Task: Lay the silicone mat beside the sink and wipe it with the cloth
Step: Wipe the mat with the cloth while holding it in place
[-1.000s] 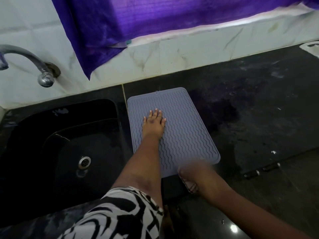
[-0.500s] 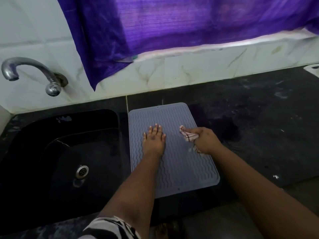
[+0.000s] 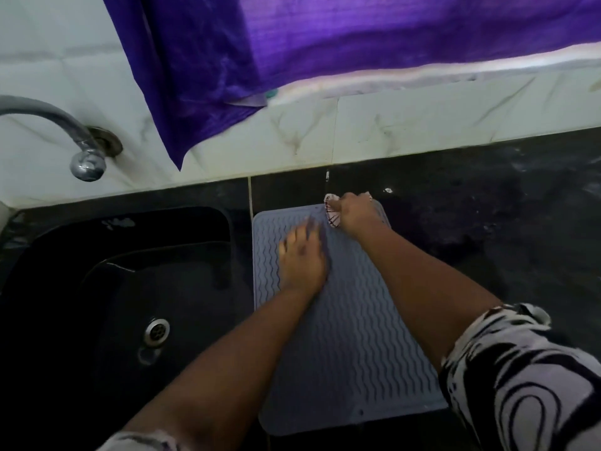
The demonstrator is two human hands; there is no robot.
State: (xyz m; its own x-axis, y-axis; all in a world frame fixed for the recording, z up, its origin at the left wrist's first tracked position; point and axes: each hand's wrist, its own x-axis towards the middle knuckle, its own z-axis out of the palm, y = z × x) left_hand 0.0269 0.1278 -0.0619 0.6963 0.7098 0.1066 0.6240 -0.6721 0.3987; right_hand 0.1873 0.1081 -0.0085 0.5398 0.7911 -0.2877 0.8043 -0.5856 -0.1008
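The left hand (image 3: 302, 255) is smeared by motion, its fingers running into the mat (image 3: 351, 336) so they cannot be counted. Most of the cloth (image 3: 332, 211) is buried in the right hand (image 3: 356, 213); only a crumpled striped edge shows. Both forearms cover parts of the mat. The tap (image 3: 65, 135) is cut off at the left edge of the frame, its spout end out of sight.

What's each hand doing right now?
Left hand: open, flat on the silicone mat.
Right hand: closed on the cloth at the mat's far edge.
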